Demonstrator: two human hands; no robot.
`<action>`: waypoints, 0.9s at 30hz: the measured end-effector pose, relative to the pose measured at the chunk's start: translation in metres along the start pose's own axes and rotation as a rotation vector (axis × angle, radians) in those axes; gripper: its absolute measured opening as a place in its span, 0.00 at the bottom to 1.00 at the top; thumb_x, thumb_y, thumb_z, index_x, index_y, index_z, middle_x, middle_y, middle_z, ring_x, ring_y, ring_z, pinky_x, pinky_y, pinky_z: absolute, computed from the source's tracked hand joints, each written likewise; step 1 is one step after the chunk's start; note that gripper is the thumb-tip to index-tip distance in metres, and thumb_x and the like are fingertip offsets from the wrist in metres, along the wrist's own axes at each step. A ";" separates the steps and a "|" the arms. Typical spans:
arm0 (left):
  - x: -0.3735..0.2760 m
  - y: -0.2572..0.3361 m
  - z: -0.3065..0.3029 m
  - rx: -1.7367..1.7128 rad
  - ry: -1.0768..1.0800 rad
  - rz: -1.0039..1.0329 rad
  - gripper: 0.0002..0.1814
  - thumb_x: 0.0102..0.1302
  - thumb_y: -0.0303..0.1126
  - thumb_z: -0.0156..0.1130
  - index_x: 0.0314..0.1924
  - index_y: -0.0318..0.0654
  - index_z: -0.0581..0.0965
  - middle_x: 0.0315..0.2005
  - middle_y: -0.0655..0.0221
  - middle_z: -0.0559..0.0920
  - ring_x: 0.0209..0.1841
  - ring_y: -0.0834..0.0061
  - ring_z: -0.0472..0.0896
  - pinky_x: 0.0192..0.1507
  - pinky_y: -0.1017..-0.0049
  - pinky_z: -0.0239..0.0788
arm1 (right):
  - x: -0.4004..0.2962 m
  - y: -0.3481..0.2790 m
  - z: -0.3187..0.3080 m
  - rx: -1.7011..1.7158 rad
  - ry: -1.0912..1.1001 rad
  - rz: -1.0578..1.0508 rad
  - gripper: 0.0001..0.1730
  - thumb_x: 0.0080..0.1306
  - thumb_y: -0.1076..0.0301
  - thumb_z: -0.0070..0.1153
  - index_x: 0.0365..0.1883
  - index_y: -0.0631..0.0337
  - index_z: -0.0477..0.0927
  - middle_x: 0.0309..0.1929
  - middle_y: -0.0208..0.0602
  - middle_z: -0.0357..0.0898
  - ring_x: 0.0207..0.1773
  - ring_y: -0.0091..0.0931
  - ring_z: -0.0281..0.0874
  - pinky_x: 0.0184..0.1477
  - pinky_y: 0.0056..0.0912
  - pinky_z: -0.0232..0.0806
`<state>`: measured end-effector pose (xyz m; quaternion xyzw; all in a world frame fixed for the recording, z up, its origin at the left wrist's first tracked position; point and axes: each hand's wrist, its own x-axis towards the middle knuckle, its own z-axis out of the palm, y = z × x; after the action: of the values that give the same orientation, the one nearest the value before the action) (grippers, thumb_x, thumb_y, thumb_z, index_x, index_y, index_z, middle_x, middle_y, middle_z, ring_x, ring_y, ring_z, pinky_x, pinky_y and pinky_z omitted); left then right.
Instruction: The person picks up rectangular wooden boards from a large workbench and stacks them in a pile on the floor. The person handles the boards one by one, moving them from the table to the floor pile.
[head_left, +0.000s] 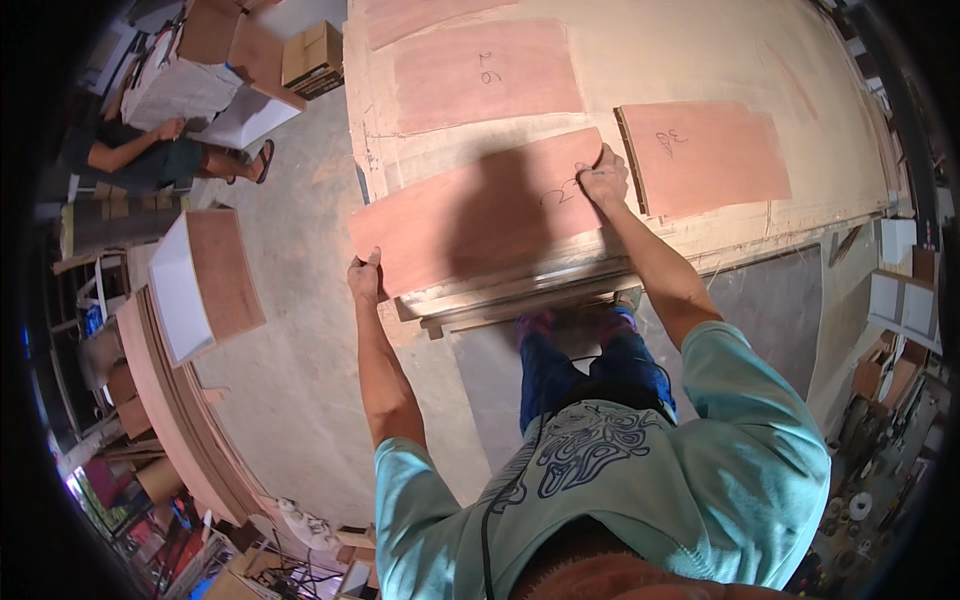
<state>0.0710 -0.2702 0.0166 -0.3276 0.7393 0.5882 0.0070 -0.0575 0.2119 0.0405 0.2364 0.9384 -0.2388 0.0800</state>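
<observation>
A long reddish wood veneer or thin plywood panel (480, 214) with a handwritten mark lies slanted across the near edge of a worktable (675, 60). My left hand (365, 276) grips its left end, thumb on top, where the panel juts past the table's edge. At the opposite end, my right hand (604, 178) holds the panel's right corner with the fingers around the edge. Just right of that hand is a stack of shorter reddish panels (705, 161) with pencil marks. Another marked panel (489, 75) lies farther back. A head-shaped shadow covers the middle of the held panel.
At the upper left sits another person (135, 161) beside a box-like piece. A white and brown open cabinet part (214, 281) stands on the floor, near long curved-looking boards (176, 420). A cardboard box (313, 58) is left of the table. Shelves and clutter line the right side.
</observation>
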 end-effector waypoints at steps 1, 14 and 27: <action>0.000 0.004 0.001 -0.016 -0.020 -0.058 0.29 0.62 0.47 0.68 0.49 0.25 0.76 0.41 0.56 0.83 0.43 0.66 0.82 0.45 0.69 0.74 | -0.002 0.005 -0.007 0.038 -0.009 0.011 0.43 0.56 0.48 0.64 0.63 0.64 0.64 0.63 0.54 0.64 0.67 0.48 0.60 0.66 0.48 0.60; -0.038 0.054 -0.012 -0.093 0.112 -0.145 0.29 0.64 0.48 0.67 0.48 0.23 0.76 0.41 0.55 0.82 0.40 0.69 0.81 0.43 0.68 0.75 | 0.010 0.039 -0.029 0.243 -0.368 0.235 0.42 0.57 0.31 0.54 0.51 0.64 0.81 0.56 0.53 0.76 0.61 0.42 0.73 0.62 0.41 0.64; -0.176 0.349 -0.052 0.285 0.150 0.278 0.29 0.70 0.54 0.56 0.48 0.29 0.76 0.32 0.70 0.80 0.31 0.80 0.74 0.34 0.78 0.67 | -0.001 0.035 -0.088 0.861 -0.263 -0.028 0.25 0.62 0.46 0.62 0.41 0.62 0.82 0.38 0.37 0.80 0.44 0.25 0.75 0.48 0.35 0.67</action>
<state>0.0569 -0.1996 0.4047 -0.2610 0.8516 0.4469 -0.0830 -0.0433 0.2811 0.1029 0.2029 0.7387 -0.6365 0.0896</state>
